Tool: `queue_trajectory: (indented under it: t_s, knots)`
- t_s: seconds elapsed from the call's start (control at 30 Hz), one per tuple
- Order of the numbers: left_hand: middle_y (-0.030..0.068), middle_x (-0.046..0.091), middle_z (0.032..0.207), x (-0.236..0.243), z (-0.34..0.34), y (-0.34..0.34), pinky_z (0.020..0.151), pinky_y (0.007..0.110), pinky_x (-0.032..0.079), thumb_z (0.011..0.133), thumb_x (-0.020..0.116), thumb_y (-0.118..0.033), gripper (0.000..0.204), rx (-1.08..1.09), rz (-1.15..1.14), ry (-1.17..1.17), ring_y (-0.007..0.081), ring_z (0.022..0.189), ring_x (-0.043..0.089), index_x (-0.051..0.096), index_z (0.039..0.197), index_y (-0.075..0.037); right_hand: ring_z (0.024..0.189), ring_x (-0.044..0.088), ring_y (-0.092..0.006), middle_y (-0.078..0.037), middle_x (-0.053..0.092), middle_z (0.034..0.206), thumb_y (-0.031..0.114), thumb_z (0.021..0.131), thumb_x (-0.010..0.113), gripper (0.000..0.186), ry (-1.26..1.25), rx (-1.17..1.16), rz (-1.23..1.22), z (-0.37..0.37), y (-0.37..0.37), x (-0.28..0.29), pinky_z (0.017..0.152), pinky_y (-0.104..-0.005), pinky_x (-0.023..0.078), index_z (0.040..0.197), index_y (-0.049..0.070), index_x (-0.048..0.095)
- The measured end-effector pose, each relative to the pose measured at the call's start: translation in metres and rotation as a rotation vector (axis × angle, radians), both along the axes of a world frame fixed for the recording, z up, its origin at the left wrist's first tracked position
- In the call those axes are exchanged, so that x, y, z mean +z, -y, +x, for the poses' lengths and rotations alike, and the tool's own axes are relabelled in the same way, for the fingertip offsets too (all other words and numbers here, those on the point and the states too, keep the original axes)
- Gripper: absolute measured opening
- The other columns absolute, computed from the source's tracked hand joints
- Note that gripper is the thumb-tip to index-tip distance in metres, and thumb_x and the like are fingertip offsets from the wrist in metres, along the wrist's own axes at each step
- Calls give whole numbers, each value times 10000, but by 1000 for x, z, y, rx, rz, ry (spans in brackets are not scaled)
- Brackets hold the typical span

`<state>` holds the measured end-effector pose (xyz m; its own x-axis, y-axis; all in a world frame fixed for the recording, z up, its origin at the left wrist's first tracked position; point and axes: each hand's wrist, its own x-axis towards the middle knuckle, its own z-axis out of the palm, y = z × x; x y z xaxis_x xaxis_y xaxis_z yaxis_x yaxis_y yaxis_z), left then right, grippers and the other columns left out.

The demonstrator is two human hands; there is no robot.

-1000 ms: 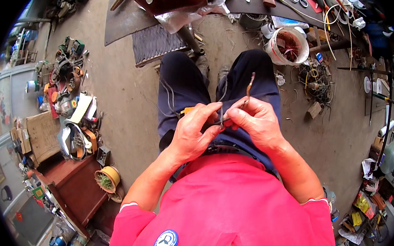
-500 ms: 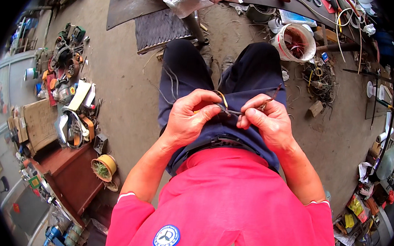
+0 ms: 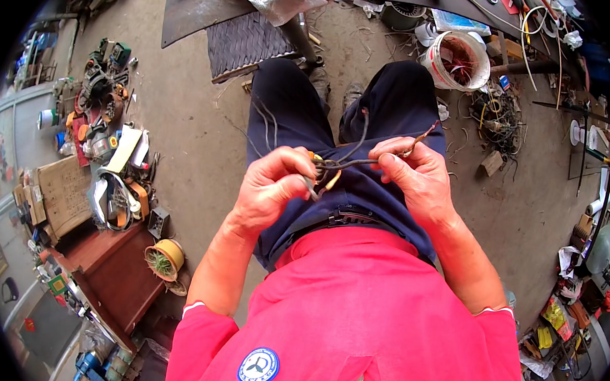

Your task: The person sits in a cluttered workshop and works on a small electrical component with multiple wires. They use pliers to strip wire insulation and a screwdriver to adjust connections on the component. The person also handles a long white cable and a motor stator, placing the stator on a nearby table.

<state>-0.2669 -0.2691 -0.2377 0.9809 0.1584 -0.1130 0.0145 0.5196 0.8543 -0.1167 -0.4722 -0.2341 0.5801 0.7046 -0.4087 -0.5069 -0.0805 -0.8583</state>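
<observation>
Above my lap, black wires (image 3: 354, 163) run between my two hands. My left hand (image 3: 271, 188) is closed, thumb against fingers, on a dark wire whose short end pokes out below the thumb. My right hand (image 3: 417, 176) pinches the other side of the wires, and a reddish-brown end (image 3: 424, 134) sticks out past its fingers. Beside the left fingertips the wires loop together next to a short yellow piece (image 3: 333, 180). One loose black wire rises toward my knees. Thin grey wires (image 3: 273, 127) trail over my left thigh. What lies inside each palm is hidden.
Ahead stand a dark table (image 3: 196, 21) and a woven-topped stool (image 3: 248, 43). To the right are a white bucket (image 3: 481, 70) of reddish scraps and a tangled wire heap (image 3: 498, 120). Motor parts (image 3: 98, 81), a cardboard box (image 3: 68, 193) and a potted plant (image 3: 163, 259) line the left.
My hands have moved apart, the left one leftward and down. A longer stretch of black wire and the yellow piece now show between them, and one wire end stands up.
</observation>
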Motion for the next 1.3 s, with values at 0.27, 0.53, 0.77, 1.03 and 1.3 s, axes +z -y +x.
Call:
queue_trajectory:
  t_s: [0.27, 0.53, 0.77, 1.03, 1.3]
  knots:
    - [52, 589, 894, -10, 2, 11, 686, 252, 457, 946, 645, -206, 211, 49, -240, -82, 123, 750, 544, 590, 1019, -15, 1056, 591, -317, -151, 620, 1129, 39, 767, 725, 385, 841, 231, 48, -20, -29, 7, 897, -386, 489, 1133, 26, 606]
    - [13, 529, 889, 7, 11, 16, 655, 204, 411, 940, 653, -140, 160, 238, 304, -138, 74, 737, 487, 591, 1003, -6, 699, 592, -307, -130, 584, 735, 45, 795, 712, 106, 851, 378, -20, -11, -14, 24, 632, -383, 469, 843, 23, 620]
    - [40, 526, 836, -1, 14, 9, 696, 256, 450, 873, 708, -80, 110, 345, 817, -102, 148, 771, 508, 638, 933, -21, 638, 505, -86, -43, 572, 719, 51, 899, 619, 91, 274, 249, -44, 8, 17, 55, 575, -240, 410, 895, -32, 658]
    - [86, 632, 888, 22, 12, 24, 768, 321, 479, 925, 572, -32, 84, -116, 470, -69, 230, 844, 604, 606, 1001, -20, 1218, 528, -334, -307, 527, 1293, 99, 953, 527, 134, 66, 128, 437, -1, 4, 82, 1060, -457, 383, 877, -7, 556]
    - [79, 546, 711, 29, 13, 49, 557, 321, 408, 872, 667, -103, 129, -225, 629, -5, 203, 607, 533, 631, 804, 1, 657, 467, -155, -94, 486, 794, 217, 1036, 383, 258, -547, -209, 344, -1, 5, 61, 623, -340, 466, 827, 68, 405]
